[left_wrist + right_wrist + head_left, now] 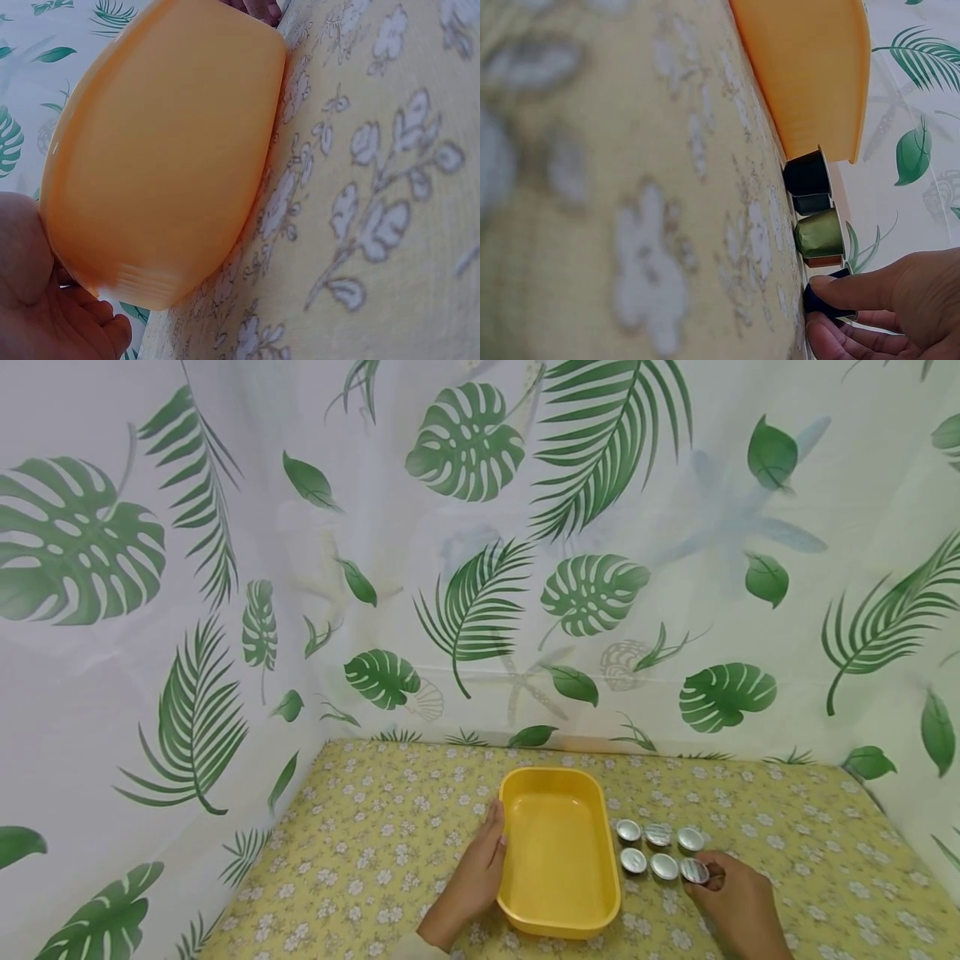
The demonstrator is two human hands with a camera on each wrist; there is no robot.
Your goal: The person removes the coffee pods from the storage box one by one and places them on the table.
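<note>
Upright on the flowered cloth stands a yellow rectangular plastic tub, nothing inside it. At its left side my left hand grips the rim, with the thumb by the edge and curled fingers along the outer wall. To the right of the tub, coffee capsules stand foil lid up in two short rows. My right hand pinches the front-right one, a dark blue coffee capsule, between thumb and fingers at the table surface. Beside it are a green capsule and a black capsule; others are partly hidden behind these.
A yellow cloth with white flowers covers the table. White sheeting printed with green leaves hangs behind and along both sides. The back-row capsules stand close to the tub's right wall.
</note>
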